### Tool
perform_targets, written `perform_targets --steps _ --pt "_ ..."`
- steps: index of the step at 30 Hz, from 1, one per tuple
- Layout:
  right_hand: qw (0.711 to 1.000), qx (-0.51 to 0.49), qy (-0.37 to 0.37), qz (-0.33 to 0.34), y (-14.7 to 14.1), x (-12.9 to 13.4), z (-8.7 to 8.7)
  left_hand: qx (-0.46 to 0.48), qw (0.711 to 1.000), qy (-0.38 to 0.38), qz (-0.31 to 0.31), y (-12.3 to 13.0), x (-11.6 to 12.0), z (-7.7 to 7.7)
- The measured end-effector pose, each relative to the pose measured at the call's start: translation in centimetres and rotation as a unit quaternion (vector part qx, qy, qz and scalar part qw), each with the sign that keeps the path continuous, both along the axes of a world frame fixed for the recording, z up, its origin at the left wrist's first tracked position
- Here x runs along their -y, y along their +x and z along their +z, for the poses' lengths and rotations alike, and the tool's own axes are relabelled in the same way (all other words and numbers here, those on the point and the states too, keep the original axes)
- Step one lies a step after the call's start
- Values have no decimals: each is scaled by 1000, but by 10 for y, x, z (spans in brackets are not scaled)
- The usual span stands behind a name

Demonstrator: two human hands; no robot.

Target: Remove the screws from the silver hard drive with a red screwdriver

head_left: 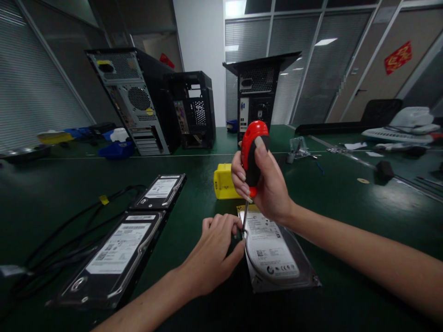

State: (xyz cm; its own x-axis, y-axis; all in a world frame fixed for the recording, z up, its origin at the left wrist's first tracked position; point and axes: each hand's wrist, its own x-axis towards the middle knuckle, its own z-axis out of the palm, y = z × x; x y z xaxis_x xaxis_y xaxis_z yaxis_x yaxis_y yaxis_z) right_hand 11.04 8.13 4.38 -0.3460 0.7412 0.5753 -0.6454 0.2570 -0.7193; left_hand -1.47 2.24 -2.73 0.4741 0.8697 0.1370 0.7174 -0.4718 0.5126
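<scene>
My right hand [268, 184] is wrapped around the red and black handle of a screwdriver [255, 152], which stands nearly upright. Its metal shaft points down at the left edge of a hard drive [273, 249] lying label up on the table. Curled against that same edge, my left hand [216, 253] has its thumb and fingers on either side of the screwdriver's tip. The tip itself is partly hidden by the fingers. Just behind the drive sits a yellow plastic bin [224, 182], partly covered by my right hand.
Two more hard drives [119, 249] lie end to end at left, beside black cables [76, 235]. Computer cases [138, 101] stand at the back of the green table [194, 184]. A blue bin [116, 150] and a clear bag [298, 146] lie farther off.
</scene>
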Motion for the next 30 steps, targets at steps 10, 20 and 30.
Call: perform_targets --steps 10,20,30 --pt "1000 3 4 5 0 0 0 2 1000 -9 9 1 0 1" --pt "1000 -4 13 16 1 -1 -3 0 1000 -9 11 1 -1 1" --pt "1000 20 3 -10 0 -1 -2 -4 1000 -14 13 0 0 1"
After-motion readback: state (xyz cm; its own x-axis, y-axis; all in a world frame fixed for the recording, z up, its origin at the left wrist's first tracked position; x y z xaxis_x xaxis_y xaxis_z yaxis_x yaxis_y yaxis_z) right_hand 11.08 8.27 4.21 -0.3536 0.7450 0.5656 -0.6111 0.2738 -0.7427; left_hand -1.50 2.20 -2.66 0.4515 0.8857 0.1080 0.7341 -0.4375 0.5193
